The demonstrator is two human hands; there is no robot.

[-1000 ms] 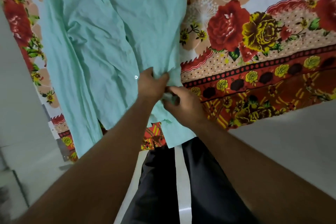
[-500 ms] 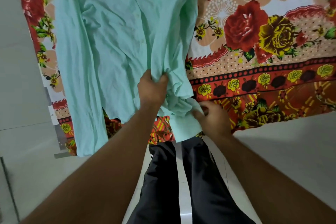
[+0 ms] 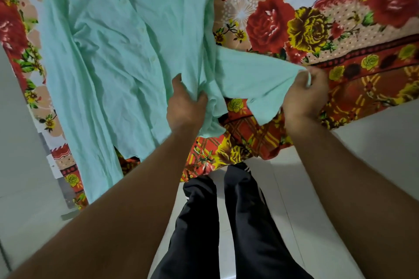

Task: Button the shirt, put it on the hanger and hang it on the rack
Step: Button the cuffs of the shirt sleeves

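While the mint-green shirt (image 3: 118, 52) lies front-up and wrinkled on a floral bedsheet (image 3: 317, 29), both hands hold its lower part near the bed's edge. It fills the frame from 12 o'clock down to about 8 o'clock, where one long strip of it (image 3: 90, 165) hangs over the edge of the bed toward the floor. A row of small pale buttons (image 3: 152, 59) runs down its middle from 12 o'clock toward the centre, and the placket there looks closed, though blur hides the lowest part. The left hand (image 3: 184, 106), just above the centre of the frame, grips a bunch of fabric near the hem, with the thumb on top at its 11 o'clock side and the fingers curled into the cloth on its 2 o'clock side. The right hand (image 3: 305, 95), at about 2 o'clock, pinches the end of a flap of the same shirt (image 3: 256, 75) between thumb and curled fingers, so the flap stretches flat between the two hands. Whether this flap is a sleeve or a front panel cannot be told. The bedsheet shows large red and yellow roses with a dotted band and a dark red border, and it drapes over the bed's edge from 3 o'clock to 6 o'clock. Pale tiled floor (image 3: 374, 138) lies at 4 o'clock and at 8 o'clock. Black trousers (image 3: 204, 222) with white stripes near the ankle stand at 6 o'clock, between the two bare forearms.
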